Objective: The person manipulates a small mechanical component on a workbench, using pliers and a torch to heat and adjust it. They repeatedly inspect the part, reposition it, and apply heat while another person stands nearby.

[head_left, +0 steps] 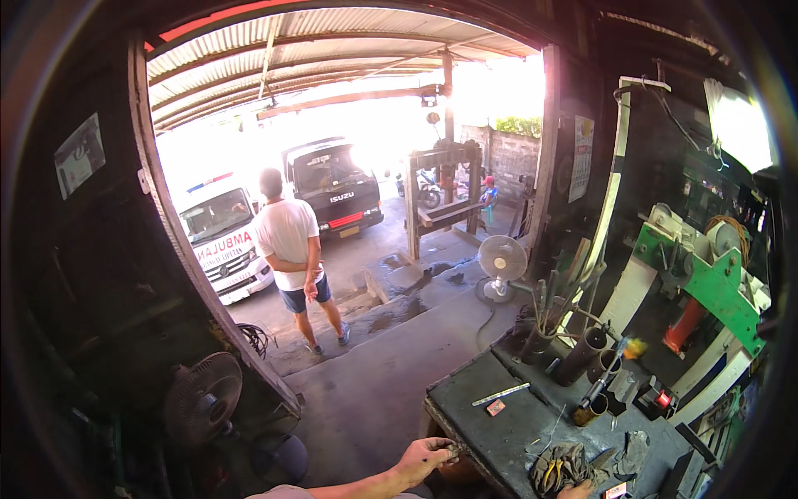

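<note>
My left hand (426,459) is closed in front of the near left corner of the dark workbench (474,384). Its thumb and fingers pinch around something small and greyish that I cannot make out. At the lower edge of the picture only a small part of my right hand (575,491) shows, so its grip is hidden. It is beside a crumpled dark cloth or glove (573,456) and pliers with yellow handles (549,476). A small red and white box (615,491) lies to its right.
A thin pale strip (500,394) and a small red box (496,407) lie on the bench. Upright metal tubes (579,356) hold rods and tools; a red spool (663,401) is nearby. Fans stand by the doorway (502,259) and left (204,397). A person (287,233) stands outside near two vehicles.
</note>
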The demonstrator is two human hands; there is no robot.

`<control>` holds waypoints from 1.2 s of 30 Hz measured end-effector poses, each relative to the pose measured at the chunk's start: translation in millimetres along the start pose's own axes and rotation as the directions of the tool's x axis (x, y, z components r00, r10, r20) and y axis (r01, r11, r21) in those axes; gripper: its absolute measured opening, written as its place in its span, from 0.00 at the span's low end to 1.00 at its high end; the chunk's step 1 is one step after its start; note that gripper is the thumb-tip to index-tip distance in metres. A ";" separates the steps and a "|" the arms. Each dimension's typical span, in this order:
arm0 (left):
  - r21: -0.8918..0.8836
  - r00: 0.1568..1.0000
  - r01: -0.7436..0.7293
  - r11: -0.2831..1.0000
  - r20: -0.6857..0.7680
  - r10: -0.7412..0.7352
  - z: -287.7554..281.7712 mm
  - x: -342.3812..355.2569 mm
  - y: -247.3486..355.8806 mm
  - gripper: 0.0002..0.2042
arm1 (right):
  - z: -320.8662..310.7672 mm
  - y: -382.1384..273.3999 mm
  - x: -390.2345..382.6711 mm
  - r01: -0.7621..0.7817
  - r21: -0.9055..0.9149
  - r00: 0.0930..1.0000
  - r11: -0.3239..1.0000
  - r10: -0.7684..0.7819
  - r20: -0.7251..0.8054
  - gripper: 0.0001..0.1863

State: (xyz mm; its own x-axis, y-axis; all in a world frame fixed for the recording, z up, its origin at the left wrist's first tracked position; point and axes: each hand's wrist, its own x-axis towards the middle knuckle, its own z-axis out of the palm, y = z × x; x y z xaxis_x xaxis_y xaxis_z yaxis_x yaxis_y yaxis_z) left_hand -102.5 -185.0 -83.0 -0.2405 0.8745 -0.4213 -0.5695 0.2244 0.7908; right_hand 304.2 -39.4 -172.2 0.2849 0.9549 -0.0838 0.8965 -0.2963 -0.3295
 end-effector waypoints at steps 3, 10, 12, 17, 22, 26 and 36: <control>0.048 1.000 0.022 0.999 -0.007 -0.021 -3.0 -11.2 -1.7 0.19 | 4.7 7.2 4.8 -0.013 0.017 0.998 1.000 0.012 0.061 0.39; 0.161 0.992 -0.126 0.979 0.030 0.123 5.6 3.6 12.6 0.14 | 40.2 18.8 14.4 0.060 0.112 0.980 0.992 -0.037 -0.198 0.23; 0.058 0.992 -0.126 0.990 0.027 0.125 8.4 14.9 12.3 0.13 | 33.7 15.9 13.1 -0.018 0.167 0.987 0.986 0.044 -0.151 0.21; -0.008 0.995 -0.041 0.999 0.089 0.041 10.8 42.7 12.0 0.10 | 18.8 -1.6 7.3 -0.036 0.142 0.981 0.989 0.062 -0.182 0.16; 0.110 0.979 -0.003 0.994 0.203 -0.019 15.7 89.1 35.7 0.09 | 20.5 -19.0 5.6 -0.152 0.131 0.963 0.980 0.177 -0.204 0.16; 0.073 0.959 0.034 0.997 0.278 -0.053 16.8 127.9 57.1 0.10 | 24.0 -28.7 8.2 -0.259 0.117 0.948 0.959 0.276 -0.158 0.16; 0.394 0.863 0.139 0.909 0.402 -0.306 33.8 188.2 85.2 0.16 | -1.9 -33.4 -43.8 -0.350 0.323 0.897 0.879 0.414 -0.154 0.32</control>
State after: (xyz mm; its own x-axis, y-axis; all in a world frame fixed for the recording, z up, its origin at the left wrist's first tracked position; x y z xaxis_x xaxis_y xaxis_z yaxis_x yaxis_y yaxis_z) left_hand -169.7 13.1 -79.9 0.2832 0.8588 -0.4269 -0.2412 0.4946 0.8350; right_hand 262.5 -71.4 -155.8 0.6787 0.7314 -0.0666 0.5790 -0.5886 -0.5642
